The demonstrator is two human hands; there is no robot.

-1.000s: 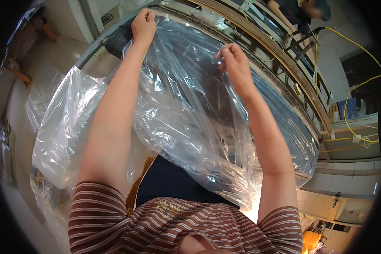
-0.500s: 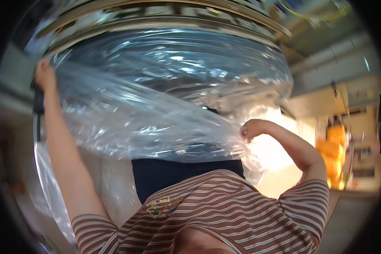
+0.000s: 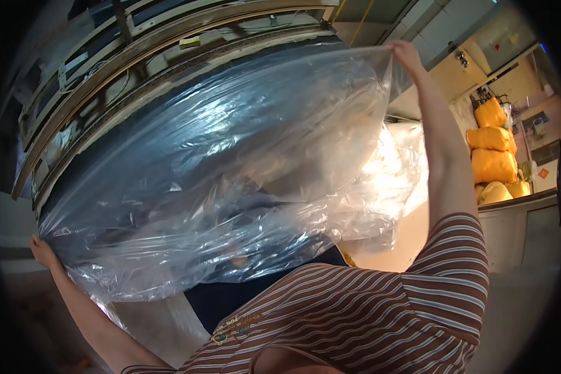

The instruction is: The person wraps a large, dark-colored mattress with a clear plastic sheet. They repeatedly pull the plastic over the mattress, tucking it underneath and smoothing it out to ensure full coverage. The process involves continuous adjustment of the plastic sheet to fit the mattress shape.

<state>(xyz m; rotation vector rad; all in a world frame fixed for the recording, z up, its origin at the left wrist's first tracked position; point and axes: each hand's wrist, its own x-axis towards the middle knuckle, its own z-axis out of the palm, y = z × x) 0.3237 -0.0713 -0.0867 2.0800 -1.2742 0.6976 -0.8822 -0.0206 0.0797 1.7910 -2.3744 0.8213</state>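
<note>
A wide sheet of clear plastic film (image 3: 230, 162) is stretched between my two hands, wrinkled and shiny. My left hand (image 3: 43, 251), low at the far left, is closed on one end of its upper edge. Farther away and to the right, my right hand (image 3: 406, 55) grips the opposite corner with the arm reaching out. Between them the film's upper edge runs taut, while its lower part hangs in loose folds in front of my body. Dark material shows through the film, but I cannot make out what it is.
Beyond the film stands a long frame with wooden and metal rails (image 3: 187, 38). Stacked yellow-orange bundles (image 3: 493, 163) sit at the right, near a pale cabinet (image 3: 458, 68). Bright light shines through crumpled film beside my right arm.
My right hand has moved up and outward, drawing the film's edge taut. My left hand has come down and nearer. The whole view has turned, and the frame now slants.
</note>
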